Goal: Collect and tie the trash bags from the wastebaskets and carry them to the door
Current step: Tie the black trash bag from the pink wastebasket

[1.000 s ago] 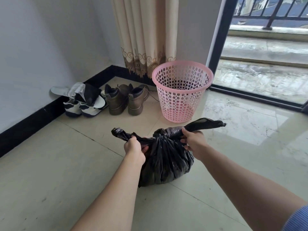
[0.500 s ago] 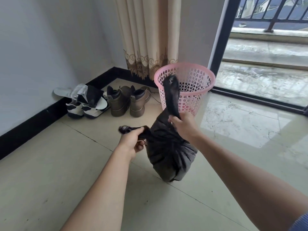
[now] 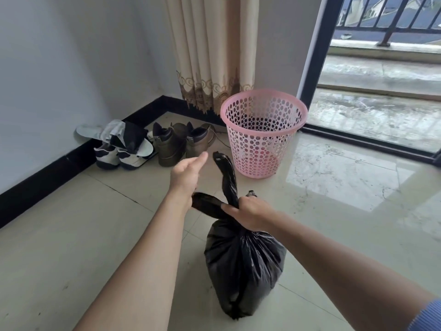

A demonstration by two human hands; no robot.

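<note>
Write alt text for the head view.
A person's right hand grips the twisted neck of a full black plastic trash bag; the left hand is open beside one loose tail. A pink perforated plastic wastebasket stands behind, by a beige curtain.

**A room at home, beside the balcony**

Pale glossy tiles cover the floor (image 3: 71, 235), edged by a black baseboard (image 3: 47, 174) under plain white walls. Brown boots (image 3: 177, 145) and white sneakers (image 3: 112, 157) sit against the wall. A beige patterned curtain (image 3: 214, 56) hangs in the corner behind a pink plastic wastebasket (image 3: 262, 137). A dark-framed glass door (image 3: 313, 63) looks onto a wet balcony (image 3: 377, 115) with a metal railing (image 3: 391, 22).
</note>
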